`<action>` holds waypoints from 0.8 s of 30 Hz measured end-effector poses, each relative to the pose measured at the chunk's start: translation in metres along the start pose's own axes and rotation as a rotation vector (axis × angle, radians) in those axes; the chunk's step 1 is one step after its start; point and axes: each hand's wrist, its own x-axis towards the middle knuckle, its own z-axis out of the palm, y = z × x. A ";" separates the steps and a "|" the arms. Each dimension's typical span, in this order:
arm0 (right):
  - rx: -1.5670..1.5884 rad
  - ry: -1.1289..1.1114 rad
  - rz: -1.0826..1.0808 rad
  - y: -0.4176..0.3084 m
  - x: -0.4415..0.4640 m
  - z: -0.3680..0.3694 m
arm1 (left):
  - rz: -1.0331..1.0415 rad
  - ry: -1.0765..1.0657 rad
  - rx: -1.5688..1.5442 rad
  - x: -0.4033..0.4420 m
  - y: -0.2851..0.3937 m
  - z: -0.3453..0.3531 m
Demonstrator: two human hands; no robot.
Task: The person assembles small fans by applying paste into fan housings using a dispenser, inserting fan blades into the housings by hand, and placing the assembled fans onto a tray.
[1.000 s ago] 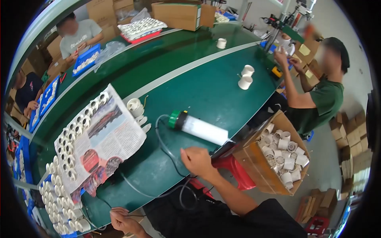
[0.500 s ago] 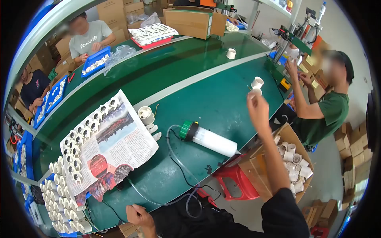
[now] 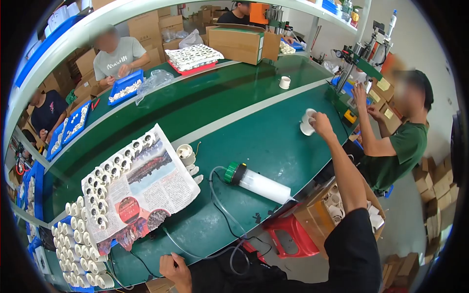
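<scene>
My right hand (image 3: pixel 322 125) reaches to the right part of the green table, its fingers closed at the edge of two white plastic cups (image 3: pixel 307 128) that stand close together. My left hand (image 3: pixel 175 268) rests curled at the near table edge; whatever it may hold is too small to make out. Between the two lies a white cartridge (image 3: pixel 264 185) with a green cap and a clear hose. White round parts with dark centres (image 3: pixel 115 172) stand in rows on a newspaper (image 3: pixel 161 181). A white cup with small pieces (image 3: pixel 185 153) is beside the paper.
Stacked white parts (image 3: pixel 78 249) fill the near left corner. A carton of white cups (image 3: pixel 334 207) and a red stool (image 3: pixel 292 237) are beyond the near edge. One cup (image 3: pixel 285 82) stands farther back. Co-workers (image 3: pixel 398 146) sit right, left and behind, near blue trays (image 3: pixel 126 87).
My right hand has moved forward and right from beside the cartridge to the two cups. My left hand remains near the table edge. The camera view has shifted.
</scene>
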 end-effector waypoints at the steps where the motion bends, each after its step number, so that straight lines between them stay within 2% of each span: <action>1: 0.090 0.088 -0.138 -0.028 -0.017 -0.011 | -0.008 -0.027 -0.022 0.002 0.001 -0.002; 2: 0.180 0.170 -0.278 -0.056 -0.040 -0.020 | -0.093 -0.038 -0.090 0.003 0.005 -0.005; 4: 0.341 0.034 -0.384 -0.139 -0.106 -0.061 | -0.209 -0.042 -0.255 -0.002 0.002 -0.012; 6: 0.511 -0.133 -0.676 -0.185 -0.166 -0.066 | -0.213 -0.047 -0.366 0.014 0.033 -0.021; 7: 0.424 -0.245 -0.934 -0.201 -0.189 -0.065 | -0.091 -0.169 -0.330 0.017 0.036 -0.028; 9: 0.377 -0.495 -1.188 -0.231 -0.235 -0.055 | 0.070 -0.299 -0.334 0.032 0.057 -0.032; 10: 0.324 -0.577 -1.286 -0.245 -0.252 -0.050 | 0.160 -0.359 -0.333 0.041 0.067 -0.036; 12: 0.407 -0.629 -1.373 -0.259 -0.276 -0.029 | 0.164 -0.582 -0.403 0.048 0.074 -0.038; 13: 0.422 -0.656 -1.376 -0.263 -0.282 -0.022 | 0.144 -0.719 -0.437 0.057 0.080 -0.040; 16: 0.373 -0.691 -1.360 -0.272 -0.287 -0.019 | 0.163 -0.706 -0.421 0.055 0.058 -0.037; 17: 0.371 -0.701 -1.378 -0.272 -0.285 -0.022 | 0.112 -0.650 -0.442 0.054 0.054 -0.038; 20: 0.438 -0.622 -1.138 -0.267 -0.275 -0.038 | -0.036 -0.507 -0.480 0.052 0.042 -0.035; 23: 0.201 -0.462 -0.910 -0.271 -0.268 -0.040 | -0.049 -0.508 -0.345 0.045 0.040 -0.020; 24: 0.193 -0.473 -0.916 -0.277 -0.269 -0.037 | -0.128 -0.505 -0.346 0.040 0.043 -0.014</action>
